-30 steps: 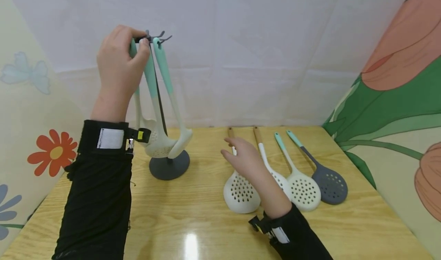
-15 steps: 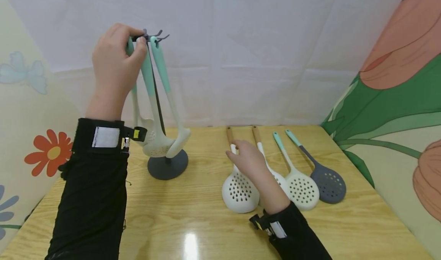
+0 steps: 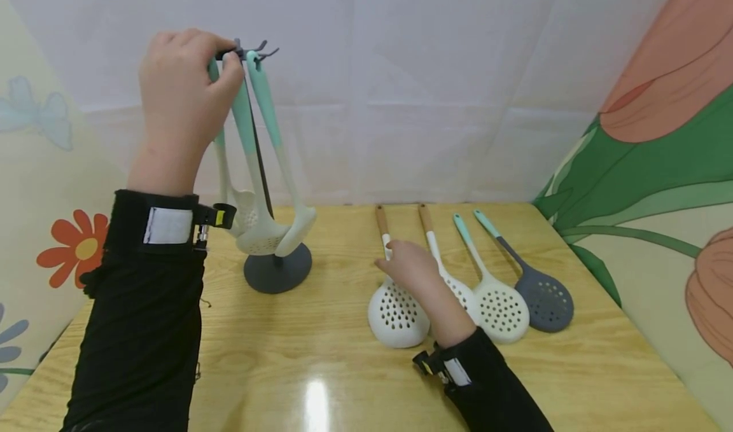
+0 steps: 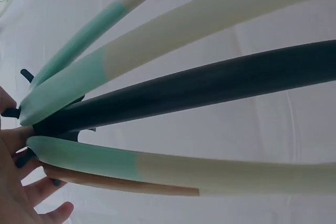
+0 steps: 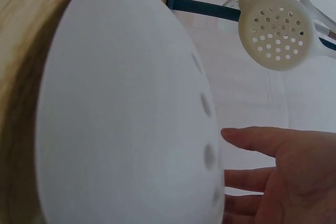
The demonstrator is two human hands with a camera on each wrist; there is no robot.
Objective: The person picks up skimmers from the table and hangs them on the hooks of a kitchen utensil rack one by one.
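Note:
A dark utensil stand [image 3: 277, 271] holds several hanging utensils with teal and cream handles [image 3: 260, 95]. My left hand [image 3: 220, 60] is raised at the stand's top hooks and pinches the top of a teal handle [image 4: 84, 156]. The dark pole [image 4: 210, 85] runs between the handles in the left wrist view. My right hand [image 3: 395, 261] lies low over the handle of a white skimmer [image 3: 396, 314] with a wooden grip. Its fingers [image 5: 252, 137] are straight beside the skimmer's head [image 5: 126, 119]. Whether they touch the handle is hidden.
Three more skimmers lie in a row to the right: a white one with a wooden handle [image 3: 458, 292], a cream one with a teal handle [image 3: 501, 308] and a grey one [image 3: 544, 301]. Fabric walls close the wooden table [image 3: 321, 362] on three sides.
My right hand has dropped from above the table down onto the white skimmer's handle. The left hand has stayed at the stand's top hooks.

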